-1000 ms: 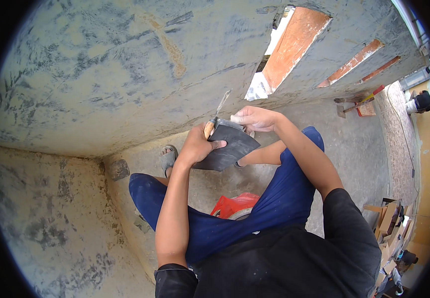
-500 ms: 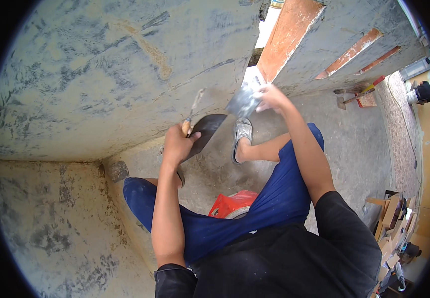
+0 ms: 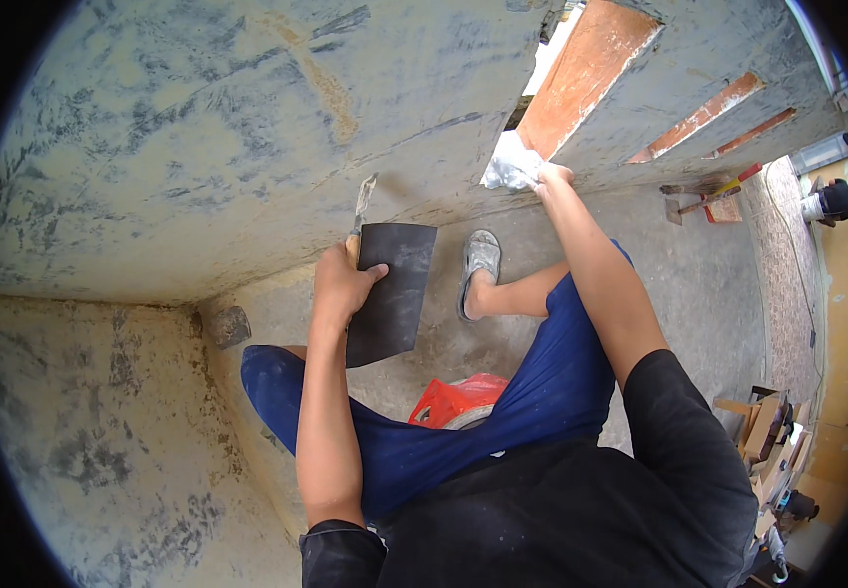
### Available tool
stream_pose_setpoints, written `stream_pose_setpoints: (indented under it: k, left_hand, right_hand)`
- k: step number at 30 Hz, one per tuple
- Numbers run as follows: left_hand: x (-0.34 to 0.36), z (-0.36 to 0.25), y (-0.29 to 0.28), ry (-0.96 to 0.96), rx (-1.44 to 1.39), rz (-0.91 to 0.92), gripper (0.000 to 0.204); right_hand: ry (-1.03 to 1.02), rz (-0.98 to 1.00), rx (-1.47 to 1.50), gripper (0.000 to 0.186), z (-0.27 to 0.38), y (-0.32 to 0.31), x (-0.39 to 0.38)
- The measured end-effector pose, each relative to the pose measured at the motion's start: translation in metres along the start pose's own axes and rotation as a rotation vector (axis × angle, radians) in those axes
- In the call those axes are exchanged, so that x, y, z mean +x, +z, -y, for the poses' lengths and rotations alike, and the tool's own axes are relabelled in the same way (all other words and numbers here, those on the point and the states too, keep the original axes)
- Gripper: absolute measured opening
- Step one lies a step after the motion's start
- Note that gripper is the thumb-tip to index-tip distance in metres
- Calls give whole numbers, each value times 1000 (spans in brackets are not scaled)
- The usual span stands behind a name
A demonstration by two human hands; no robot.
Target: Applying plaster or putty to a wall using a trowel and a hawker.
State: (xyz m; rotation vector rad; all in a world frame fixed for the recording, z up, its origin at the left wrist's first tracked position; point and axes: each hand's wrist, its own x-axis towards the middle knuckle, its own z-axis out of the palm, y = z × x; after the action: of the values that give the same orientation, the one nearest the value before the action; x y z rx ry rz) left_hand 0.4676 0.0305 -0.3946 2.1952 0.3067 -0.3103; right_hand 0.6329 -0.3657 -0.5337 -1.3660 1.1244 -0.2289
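Head view: left hand (image 3: pixel 341 284) grips dark sheet (image 3: pixel 391 292); right hand (image 3: pixel 551 176) presses cloth (image 3: pixel 510 169).

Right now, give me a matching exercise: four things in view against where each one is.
Things:
1. dark sheet
2. white wad
3. sandal
4. red bag

Places:
A. on the foot, on the floor
B. between the knees
C. pressed to the wall by the right hand
D. held in the left hand

Pairs: 1-D, 2-C, 3-A, 4-B.
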Motion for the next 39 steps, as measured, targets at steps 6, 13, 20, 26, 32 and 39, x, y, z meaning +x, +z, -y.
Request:
stream_pose_setpoints:
  k: [6, 13, 20, 26, 32, 39]
  left_hand:
    - [4, 8, 0, -13, 0, 7, 44]
    - [0, 5, 1, -6, 6, 37, 45]
    - [-32, 4, 8, 105, 201, 11, 43]
    - [-41, -8, 45, 230, 303, 157, 27]
    - [-40, 1, 45, 153, 428, 137, 34]
    - [-17, 23, -38, 151, 414, -312, 30]
  right_hand:
    - [7, -119, -137, 21, 0, 17, 3]
    - [20, -277, -271, 20, -18, 18, 2]
    - [-39, 870, -366, 38, -25, -3, -199]
    - [-45, 1111, -643, 46, -24, -18, -267]
    - [167, 1015, -281, 33, -68, -22, -226]
    - [452, 918, -145, 24, -46, -20, -184]
